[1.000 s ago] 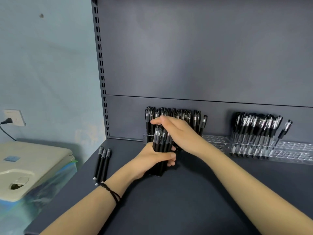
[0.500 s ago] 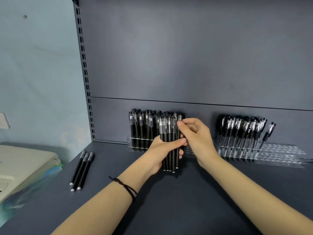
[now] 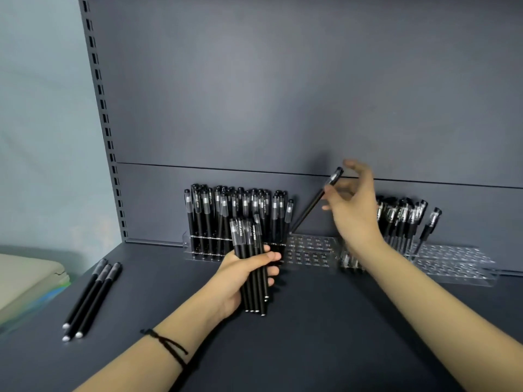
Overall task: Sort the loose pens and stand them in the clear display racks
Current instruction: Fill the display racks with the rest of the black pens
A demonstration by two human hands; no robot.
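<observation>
A dark counter [image 3: 311, 349] meets a grey back panel. Three pens [image 3: 93, 298] lie loose at near left. The left hand [image 3: 240, 278] grips a bundle [image 3: 250, 258]. The right hand [image 3: 353, 216] pinches one pen [image 3: 314, 207], tilted above the left rack [image 3: 311, 250]. It and the right rack [image 3: 452, 258] stand part filled, so the sorting looks roughly midway.

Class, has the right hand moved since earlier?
Yes: the right hand rose rightward off the bundle, now above empty holes of the rack, pinching one pen.

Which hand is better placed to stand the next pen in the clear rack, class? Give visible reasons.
Right. The right hand pinches one slim black pen, tilted with its tip at the empty holes of the clear plastic rack. The left hand grips a bundle of black pens, so it is occupied.
</observation>
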